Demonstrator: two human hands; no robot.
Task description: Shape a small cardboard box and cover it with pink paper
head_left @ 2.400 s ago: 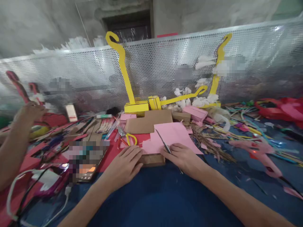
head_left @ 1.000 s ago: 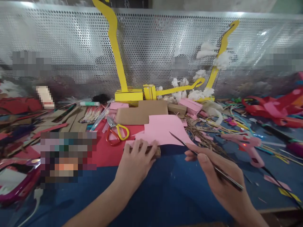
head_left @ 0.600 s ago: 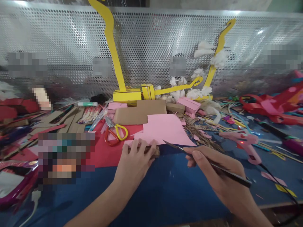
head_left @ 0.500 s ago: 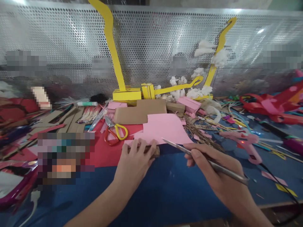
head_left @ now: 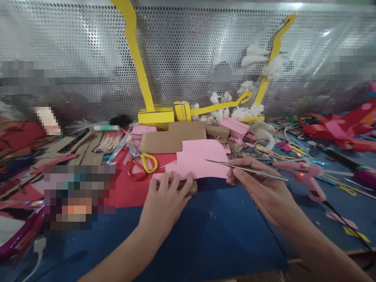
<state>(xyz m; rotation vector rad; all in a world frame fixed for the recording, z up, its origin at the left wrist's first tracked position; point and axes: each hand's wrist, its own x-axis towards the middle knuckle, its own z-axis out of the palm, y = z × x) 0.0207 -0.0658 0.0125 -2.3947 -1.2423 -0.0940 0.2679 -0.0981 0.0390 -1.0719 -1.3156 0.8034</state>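
My left hand (head_left: 164,197) presses its bent, parted fingers on the near edge of a pink paper sheet (head_left: 202,156), with a brown cardboard piece (head_left: 193,187) under the fingertips and thumb. Between the fingers of my right hand (head_left: 261,184) lies a slim metal craft knife (head_left: 249,169), its pointed tip to the left above the sheet. The right fingertips are at the sheet's right edge; whether they pinch it I cannot tell. Scissors with red and yellow handles (head_left: 143,164) rest on red paper (head_left: 126,190) left of the sheet.
Behind the sheet lies bent brown cardboard (head_left: 173,137), with yellow paper-covered shapes (head_left: 155,115) and white fluff beyond. A pink glue gun (head_left: 307,176) with a lit red light and black cord lies right. Perforated metal (head_left: 182,51) closes the back. Cardboard strips (head_left: 91,149) crowd the left.
My right hand has turned the craft knife flatter and its fingertips have come to the sheet's right edge. My left hand keeps its place on the paper.
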